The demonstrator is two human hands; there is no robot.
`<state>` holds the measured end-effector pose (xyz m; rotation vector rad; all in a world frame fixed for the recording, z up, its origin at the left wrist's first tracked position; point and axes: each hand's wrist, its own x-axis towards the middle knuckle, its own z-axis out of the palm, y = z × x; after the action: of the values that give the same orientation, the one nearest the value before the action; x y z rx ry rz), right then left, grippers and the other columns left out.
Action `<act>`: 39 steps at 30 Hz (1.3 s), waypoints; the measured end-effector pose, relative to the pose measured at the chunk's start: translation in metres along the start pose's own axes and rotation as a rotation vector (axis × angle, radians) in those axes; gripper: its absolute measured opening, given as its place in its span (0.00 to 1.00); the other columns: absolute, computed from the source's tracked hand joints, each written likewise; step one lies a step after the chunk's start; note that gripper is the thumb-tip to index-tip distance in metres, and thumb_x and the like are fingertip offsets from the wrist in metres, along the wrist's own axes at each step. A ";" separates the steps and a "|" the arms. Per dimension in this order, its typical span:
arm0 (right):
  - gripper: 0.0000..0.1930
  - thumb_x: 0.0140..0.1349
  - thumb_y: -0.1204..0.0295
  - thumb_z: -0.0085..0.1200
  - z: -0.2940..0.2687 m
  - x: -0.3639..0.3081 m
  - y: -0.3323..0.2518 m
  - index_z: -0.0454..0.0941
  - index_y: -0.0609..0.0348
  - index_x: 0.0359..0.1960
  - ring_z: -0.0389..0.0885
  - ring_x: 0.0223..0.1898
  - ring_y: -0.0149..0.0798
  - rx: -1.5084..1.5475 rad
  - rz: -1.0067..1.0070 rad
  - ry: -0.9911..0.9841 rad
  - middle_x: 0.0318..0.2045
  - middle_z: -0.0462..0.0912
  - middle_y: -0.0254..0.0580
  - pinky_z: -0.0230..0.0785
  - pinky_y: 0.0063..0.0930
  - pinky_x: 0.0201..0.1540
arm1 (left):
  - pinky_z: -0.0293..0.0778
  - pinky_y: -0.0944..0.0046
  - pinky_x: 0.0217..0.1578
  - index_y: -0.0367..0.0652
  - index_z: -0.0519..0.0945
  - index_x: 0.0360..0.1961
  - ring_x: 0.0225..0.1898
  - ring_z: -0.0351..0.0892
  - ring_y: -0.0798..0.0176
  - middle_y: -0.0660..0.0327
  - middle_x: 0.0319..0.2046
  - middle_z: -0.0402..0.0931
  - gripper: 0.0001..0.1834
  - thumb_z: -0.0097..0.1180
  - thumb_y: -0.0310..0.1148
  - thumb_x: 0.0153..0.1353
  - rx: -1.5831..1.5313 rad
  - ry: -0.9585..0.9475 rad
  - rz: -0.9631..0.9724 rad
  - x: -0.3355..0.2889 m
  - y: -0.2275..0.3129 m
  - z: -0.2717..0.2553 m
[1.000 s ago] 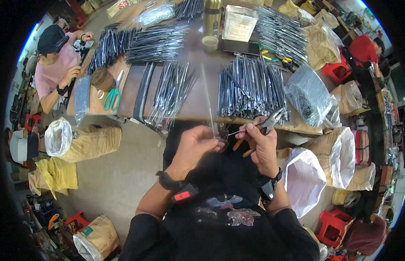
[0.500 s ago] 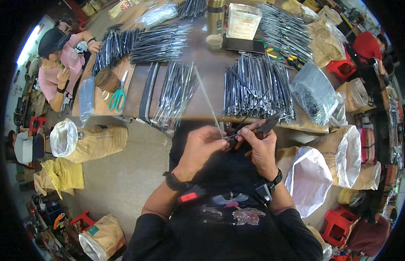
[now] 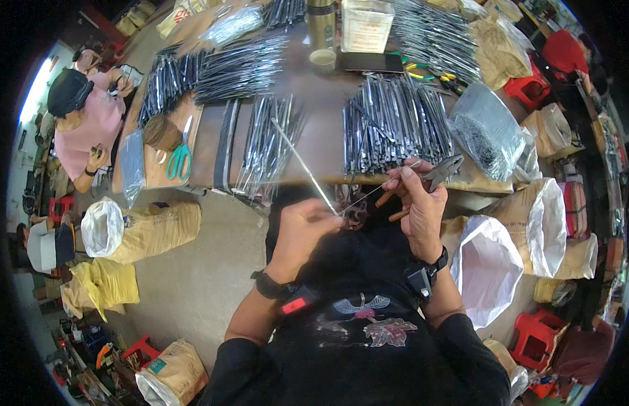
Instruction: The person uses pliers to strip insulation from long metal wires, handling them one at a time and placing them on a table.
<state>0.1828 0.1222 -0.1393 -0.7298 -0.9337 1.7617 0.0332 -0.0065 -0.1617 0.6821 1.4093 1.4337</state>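
Observation:
My left hand (image 3: 302, 229) is closed, pinching the lower end of a long thin whitish strip (image 3: 299, 159) that slants up to the left over the table. In my right hand (image 3: 424, 208) sit pliers (image 3: 444, 170) with dark jaws pointing up right and orange handles below. The same hand's thumb and fingertip pinch a thin wire-like rod (image 3: 372, 196), which runs down left to my left fingertips. How its end meets the strip is hidden by my fingers. Just beyond my hands lies a big pile of thin shiny dark strips (image 3: 395, 128), with a smaller pile (image 3: 267, 142) to its left.
Scissors with teal handles (image 3: 180, 162), a tape roll (image 3: 163, 133) and a cup (image 3: 322, 61) stand on the table (image 3: 314, 101). A plastic-wrapped bundle (image 3: 489, 132) is at right. Open sacks (image 3: 483, 271) flank me on the floor. A co-worker in pink (image 3: 91, 128) sits at left.
My right hand has moved right and up, away from my left hand, so a length of thin rod now shows between them. The whitish strip leans further left.

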 end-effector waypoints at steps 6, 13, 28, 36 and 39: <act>0.08 0.56 0.80 0.52 -0.012 -0.001 0.012 0.71 0.65 0.37 0.77 0.26 0.34 0.002 0.164 -0.037 0.28 0.76 0.44 0.74 0.29 0.34 | 0.75 0.72 0.31 0.32 0.75 0.42 0.31 0.79 0.68 0.58 0.28 0.79 0.15 0.57 0.20 0.51 0.039 -0.165 -0.017 0.001 0.001 0.008; 0.10 0.55 0.81 0.53 -0.015 -0.005 0.021 0.71 0.66 0.39 0.78 0.27 0.34 -0.006 0.294 -0.094 0.30 0.77 0.45 0.74 0.28 0.33 | 0.74 0.74 0.25 0.33 0.75 0.43 0.32 0.80 0.67 0.59 0.28 0.79 0.15 0.56 0.22 0.53 -0.029 -0.235 -0.163 -0.007 0.013 0.010; 0.07 0.54 0.79 0.54 -0.005 0.004 0.009 0.72 0.65 0.35 0.77 0.26 0.32 -0.171 0.414 -0.185 0.29 0.78 0.45 0.73 0.23 0.31 | 0.65 0.79 0.15 0.35 0.76 0.41 0.21 0.74 0.75 0.56 0.27 0.80 0.14 0.56 0.23 0.52 -0.013 -0.296 -0.194 -0.002 0.025 0.006; 0.06 0.53 0.81 0.54 -0.007 -0.015 0.017 0.69 0.61 0.29 0.73 0.21 0.29 -0.250 0.363 -0.035 0.22 0.72 0.35 0.69 0.20 0.23 | 0.70 0.73 0.20 0.38 0.66 0.48 0.23 0.75 0.71 0.60 0.27 0.76 0.21 0.55 0.24 0.53 0.020 -0.461 -0.067 0.001 0.003 0.001; 0.07 0.53 0.80 0.55 -0.010 -0.016 0.018 0.69 0.64 0.30 0.76 0.22 0.32 -0.166 0.319 -0.019 0.23 0.76 0.41 0.71 0.22 0.26 | 0.72 0.71 0.24 0.39 0.62 0.47 0.24 0.75 0.69 0.59 0.27 0.73 0.20 0.53 0.22 0.54 0.083 -0.445 0.018 0.006 -0.012 0.007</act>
<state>0.1876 0.1056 -0.1591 -1.0157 -1.0287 1.9849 0.0401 0.0002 -0.1732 0.9996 1.1172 1.1496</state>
